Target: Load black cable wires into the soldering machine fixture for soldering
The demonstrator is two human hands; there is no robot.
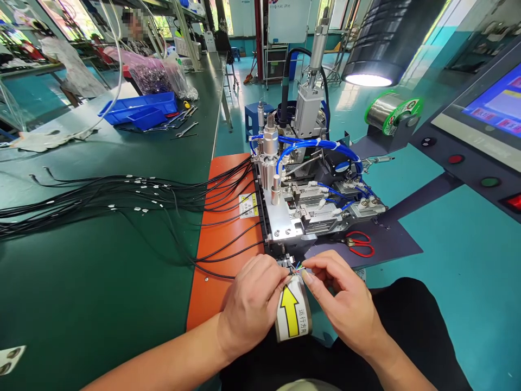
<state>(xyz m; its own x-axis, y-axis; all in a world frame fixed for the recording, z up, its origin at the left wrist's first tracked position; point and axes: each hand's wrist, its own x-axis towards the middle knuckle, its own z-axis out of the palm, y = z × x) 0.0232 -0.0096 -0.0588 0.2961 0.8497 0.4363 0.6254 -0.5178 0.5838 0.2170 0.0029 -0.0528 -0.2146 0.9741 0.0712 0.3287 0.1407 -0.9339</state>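
My left hand (258, 296) is closed around the end of a black cable (217, 276) at the front of the machine. Thin coloured wires (299, 267) fan out from that end, green, blue and reddish among them. The thumb and forefinger of my right hand (344, 301) pinch at the wire tips. Just below the fingertips is a rounded cover (293, 312) with a yellow arrow on a white label. Behind my hands stands a metal machine (285, 212) with cylinders and blue air tubes. More black cables (228, 190) lead into its side across an orange plate (220, 233).
Red-handled scissors (360, 244) lie on the dark plate at right. A solder spool (393, 113), a lit lamp (370, 79) and a control panel (480, 146) stand beyond. On the green table (101, 304) are a bundle of cables, blue bins (140, 108) and wrenches (187, 129). Other people sit further back.
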